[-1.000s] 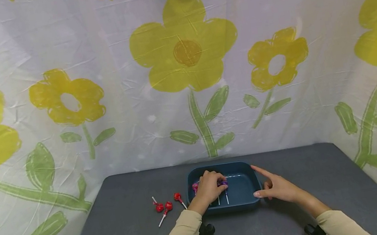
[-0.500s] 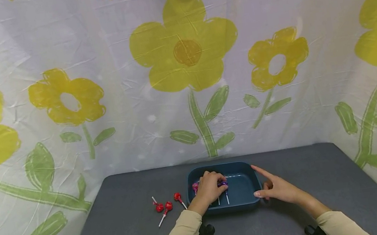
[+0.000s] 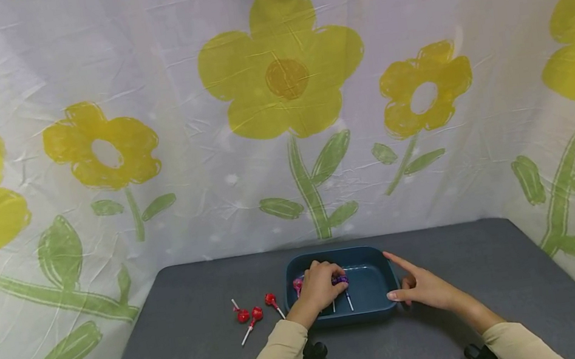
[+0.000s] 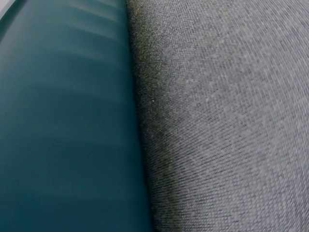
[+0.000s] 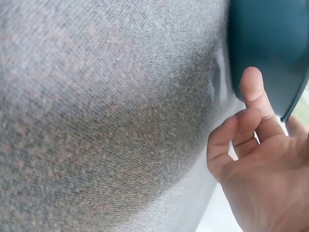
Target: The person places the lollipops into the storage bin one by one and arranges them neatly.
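Note:
A dark blue tray (image 3: pixel 373 284) stands on the table in the head view. Reaching over its front wall, my left hand (image 3: pixel 316 290) pinches a purple-wrapped lollipop (image 3: pixel 343 279), whose stick points toward me. A pink lollipop (image 3: pixel 298 284) lies to the left inside the tray, partly covered by the hand. My right hand (image 3: pixel 425 289) is at the tray's right end, index finger stretched to the far corner and thumb against the near one. In the right wrist view, other fingers (image 5: pixel 222 137) bend loosely beside the wall. The left wrist view shows only tray wall (image 4: pixel 72 116) and tabletop.
Three red lollipops (image 3: pixel 257 314) lie on the table left of the tray. The grey table (image 3: pixel 199 339) ends at the back against a white sheet printed with yellow flowers (image 3: pixel 287 78). Black wrist cameras (image 3: pixel 316 353) hang under the forearms.
The purple lollipop's stick end has swung slightly to the right. Both hands keep their places, and the tray has not moved.

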Demonstrator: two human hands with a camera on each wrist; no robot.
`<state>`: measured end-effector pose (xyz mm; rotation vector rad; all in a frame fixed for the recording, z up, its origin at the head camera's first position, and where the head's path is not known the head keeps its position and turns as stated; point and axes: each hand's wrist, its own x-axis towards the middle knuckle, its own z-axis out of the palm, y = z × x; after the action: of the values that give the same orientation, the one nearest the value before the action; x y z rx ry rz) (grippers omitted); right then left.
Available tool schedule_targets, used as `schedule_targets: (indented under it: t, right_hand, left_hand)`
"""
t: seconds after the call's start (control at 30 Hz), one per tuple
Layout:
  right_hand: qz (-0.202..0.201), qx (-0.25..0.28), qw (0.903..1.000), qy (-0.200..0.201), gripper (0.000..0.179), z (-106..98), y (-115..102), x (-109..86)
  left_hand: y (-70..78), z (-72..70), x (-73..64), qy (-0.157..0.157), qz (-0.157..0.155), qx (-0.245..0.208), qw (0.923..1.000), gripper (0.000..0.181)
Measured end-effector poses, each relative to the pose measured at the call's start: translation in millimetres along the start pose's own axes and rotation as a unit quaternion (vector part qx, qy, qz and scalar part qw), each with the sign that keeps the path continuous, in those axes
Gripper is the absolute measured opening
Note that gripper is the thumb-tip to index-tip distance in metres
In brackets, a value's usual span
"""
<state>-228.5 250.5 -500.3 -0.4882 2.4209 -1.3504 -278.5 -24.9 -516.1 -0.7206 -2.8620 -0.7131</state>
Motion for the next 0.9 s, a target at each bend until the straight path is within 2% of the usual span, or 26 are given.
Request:
schedule_targets:
  t: [0.27, 0.53, 0.73, 0.9]
  right_hand:
    - [-0.003, -0.007, 1.0, 0.003, 0.091, -0.3, -1.7, 0.4]
    - [0.002, -0.011, 0.9999, 0.003, 0.092, -0.3, -1.0, 1.0]
    - [0.002, -0.014, 0.9999, 0.003, 0.094, -0.1, -1.5, 1.2]
    - [0.001, -0.017, 0.9998, 0.005, 0.095, -1.0, -0.8, 1.0]
  left_hand:
    - [0.9, -1.0, 0.5, 0.009, -0.009, -0.011, 0.9999, 0.02]
    - [0.1, -1.2, 0.8, 0.082, -0.003, -0.016, 0.9965, 0.017]
    - [1.3, -11.0, -6.2, 0.101, -0.003, -0.033, 0.9943, 0.016]
    - [0.3, -27.0, -12.9, 0.116, -0.009, -0.043, 0.9922, 0.016]
